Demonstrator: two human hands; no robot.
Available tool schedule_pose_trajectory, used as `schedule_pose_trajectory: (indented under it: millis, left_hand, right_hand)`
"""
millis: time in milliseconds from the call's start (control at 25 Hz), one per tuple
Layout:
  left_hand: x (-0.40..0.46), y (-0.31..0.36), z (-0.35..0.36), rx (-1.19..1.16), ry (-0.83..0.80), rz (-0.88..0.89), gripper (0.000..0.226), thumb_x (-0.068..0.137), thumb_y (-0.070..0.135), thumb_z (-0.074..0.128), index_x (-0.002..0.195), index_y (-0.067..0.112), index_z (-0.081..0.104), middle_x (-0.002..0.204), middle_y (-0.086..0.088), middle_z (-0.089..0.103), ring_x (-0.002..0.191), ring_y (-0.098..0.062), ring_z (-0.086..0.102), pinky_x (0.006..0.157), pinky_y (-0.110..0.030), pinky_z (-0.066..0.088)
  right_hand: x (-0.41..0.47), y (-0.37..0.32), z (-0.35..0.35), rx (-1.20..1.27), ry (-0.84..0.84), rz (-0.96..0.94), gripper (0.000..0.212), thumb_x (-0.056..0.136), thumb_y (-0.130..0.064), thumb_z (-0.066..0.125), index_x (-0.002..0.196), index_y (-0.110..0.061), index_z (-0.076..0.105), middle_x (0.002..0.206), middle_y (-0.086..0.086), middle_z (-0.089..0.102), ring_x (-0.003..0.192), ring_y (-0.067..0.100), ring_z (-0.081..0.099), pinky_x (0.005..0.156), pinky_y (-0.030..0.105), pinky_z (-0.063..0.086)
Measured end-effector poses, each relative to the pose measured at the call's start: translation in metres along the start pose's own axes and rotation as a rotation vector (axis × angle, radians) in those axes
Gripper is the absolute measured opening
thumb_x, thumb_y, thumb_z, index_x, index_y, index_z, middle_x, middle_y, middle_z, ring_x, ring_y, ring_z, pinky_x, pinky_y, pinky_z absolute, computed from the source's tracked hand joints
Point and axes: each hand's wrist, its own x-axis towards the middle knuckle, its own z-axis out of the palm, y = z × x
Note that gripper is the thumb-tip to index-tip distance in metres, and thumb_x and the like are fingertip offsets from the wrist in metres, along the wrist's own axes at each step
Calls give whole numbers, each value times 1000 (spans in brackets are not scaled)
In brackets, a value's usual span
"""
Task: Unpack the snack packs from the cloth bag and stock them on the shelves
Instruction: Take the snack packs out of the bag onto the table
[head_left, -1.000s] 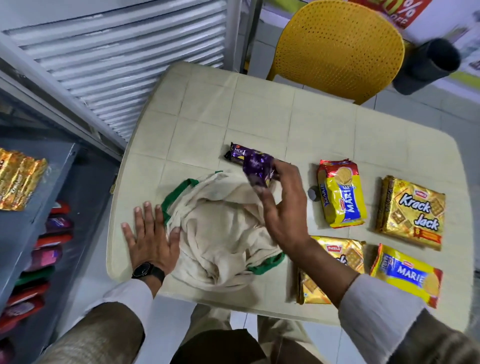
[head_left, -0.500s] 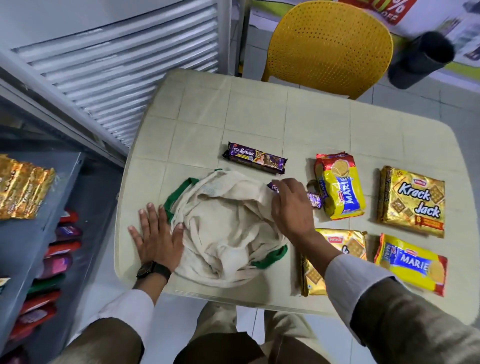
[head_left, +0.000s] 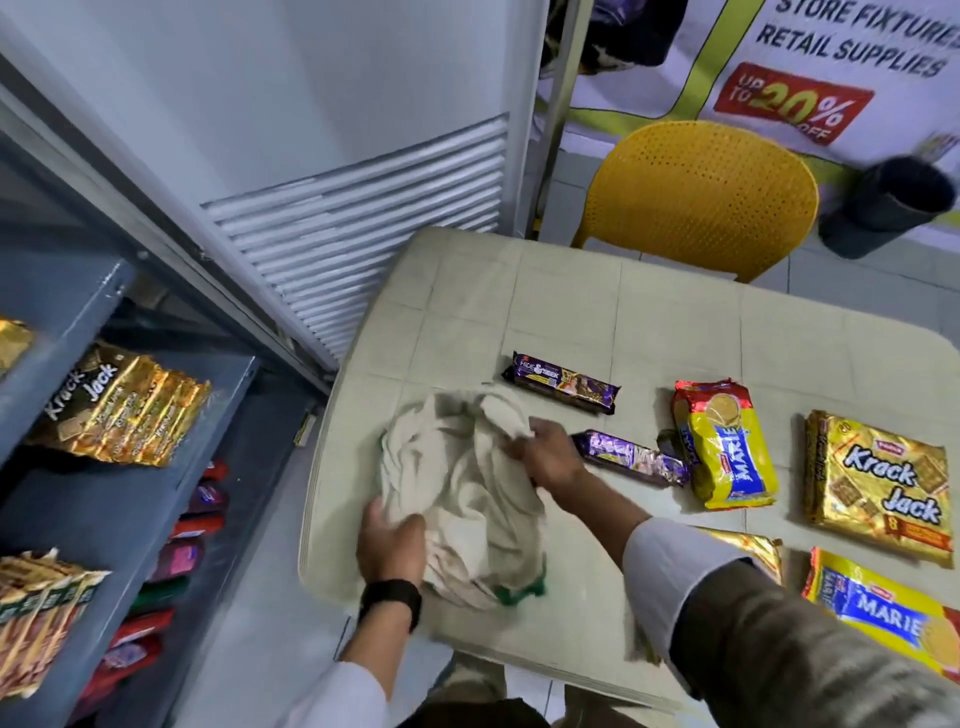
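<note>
Since the earlier frames the second purple pack (head_left: 631, 457) has left the right hand and now lies flat on the table (head_left: 571, 301), and the left hand (head_left: 389, 540), flat on the table before, has closed on the cloth bag (head_left: 462, 493). The bag is a crumpled, limp heap of cream cloth with green trim showing at its near edge, slumped at the table's left near corner. The left hand's fingers curl into the bag's near left folds; a black watch (head_left: 390, 597) sits on that wrist. The right hand (head_left: 550, 457) pinches a raised fold at the bag's far right side, fingers bunched on the cloth. Just right of the bag lies the released purple pack; another purple pack (head_left: 561, 382) lies beyond the bag. Further right of the bag are a Marie pack (head_left: 724, 441) and a gold Krack Jack pack (head_left: 878, 480).
</note>
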Motion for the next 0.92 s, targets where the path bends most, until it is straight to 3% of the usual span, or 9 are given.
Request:
schedule_pose_trajectory:
  millis: [80, 200, 320, 440, 520, 640, 720, 800, 920]
  left_hand:
    - [25, 49, -31, -30, 81, 103, 53, 74, 17, 62, 126, 21, 61, 122, 2, 68, 108, -25, 64, 97, -39, 52]
    - [50, 127, -58, -60, 85, 280, 45, 82, 6, 63, 124, 21, 64, 114, 3, 67, 100, -20, 61, 85, -29, 46]
    - [86, 169, -58, -17, -19, 301, 47, 82, 13, 71, 128, 20, 63, 113, 4, 66, 101, -20, 63, 87, -29, 48]
    - [110, 160, -50, 64, -144, 193, 74, 71, 41, 79, 138, 20, 57, 132, 2, 65, 116, -24, 63, 104, -40, 49]
    - [101, 141, -35, 165, -128, 127, 90, 68, 50, 77, 147, 18, 48, 148, -5, 55, 130, -28, 55, 111, -42, 43]
    - [37, 104, -1, 241, -37, 191, 64, 88, 25, 70, 147, 14, 48, 146, -14, 55, 130, -34, 54, 104, -38, 43]
    - [-7, 71, 33, 245, -167, 229, 47, 90, 16, 67, 136, 14, 58, 127, -13, 66, 114, -33, 63, 88, -33, 46]
    - [-42, 36, 76, 291, -461, 182, 37, 92, 9, 64, 129, 15, 62, 113, -10, 70, 99, -26, 66, 78, -29, 45]
    - [-90, -3, 134, 400, -822, 48, 39, 92, 8, 65, 131, 8, 61, 99, -5, 67, 77, -14, 59, 61, -24, 44]
  right_hand:
    - [13, -46, -11, 306, 45, 1, 6, 85, -10, 72, 90, -14, 74, 79, 6, 72, 67, 22, 66, 55, 30, 53]
    - [39, -110, -32, 479, 51, -47, 12, 82, -6, 75, 93, -12, 74, 88, 12, 76, 78, 31, 73, 62, 37, 63]
    - [62, -133, -50, 401, 51, -84, 42, 71, -12, 84, 111, -8, 73, 108, 17, 76, 96, 37, 73, 87, 52, 61]
    - [62, -108, -63, 224, 68, -66, 75, 73, -16, 85, 141, -12, 54, 123, 17, 69, 96, 30, 69, 82, 40, 56]
    - [41, -64, -69, 174, 95, -20, 48, 78, -16, 82, 122, -22, 62, 105, 14, 72, 82, 26, 67, 66, 34, 51]
    - [-15, 36, -64, 161, 84, 48, 20, 87, -6, 70, 102, -20, 67, 78, 5, 68, 57, 15, 58, 47, 24, 41]
    - [-64, 104, -64, 121, 134, 89, 20, 88, -2, 65, 102, -15, 72, 66, -5, 70, 51, 8, 61, 43, 21, 44]
    - [-106, 163, -75, 128, 187, 135, 19, 88, -3, 66, 97, -17, 75, 60, -8, 69, 52, 5, 62, 50, 20, 48]
    - [-145, 219, -110, 139, 371, 184, 18, 81, -22, 69, 96, -24, 78, 72, -6, 74, 70, 14, 69, 68, 30, 54]
